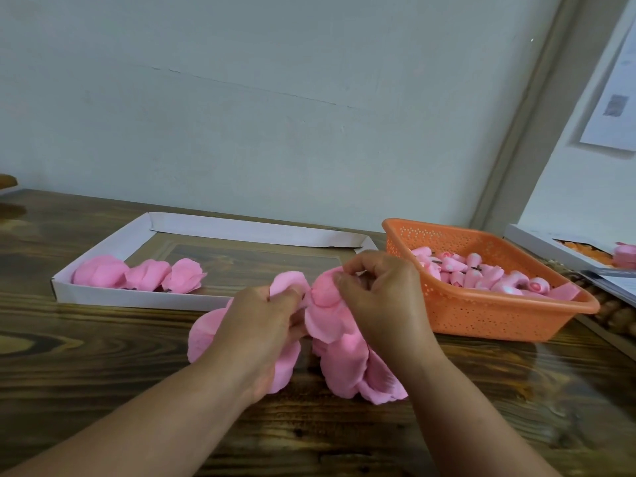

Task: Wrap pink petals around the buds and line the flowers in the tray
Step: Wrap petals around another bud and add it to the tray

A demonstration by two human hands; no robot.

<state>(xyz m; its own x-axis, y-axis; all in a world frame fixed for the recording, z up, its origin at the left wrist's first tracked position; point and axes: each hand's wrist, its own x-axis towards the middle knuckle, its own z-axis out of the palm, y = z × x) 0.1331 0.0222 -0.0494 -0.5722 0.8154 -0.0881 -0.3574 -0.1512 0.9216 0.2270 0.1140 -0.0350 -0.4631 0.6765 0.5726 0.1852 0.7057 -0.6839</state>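
Both hands meet over a heap of loose pink petals (347, 366) on the wooden table. My left hand (261, 321) pinches a pink petal (287, 284) at the heap's top. My right hand (382, 297) curls round a half-wrapped flower (325, 294), its fingertips pinching the petals at the top; the bud inside is hidden. A white cardboard tray (113, 297) lies behind to the left, with three finished pink flowers (137, 275) lined up in its near-left corner. An orange perforated basket (481, 315) at the right holds several pink buds (481, 273).
A grey wall rises just behind the table. At the far right, a white box (557, 249) with orange contents and one pink flower (624, 254) sits beside some papers. The table's front strip lies below my forearms.
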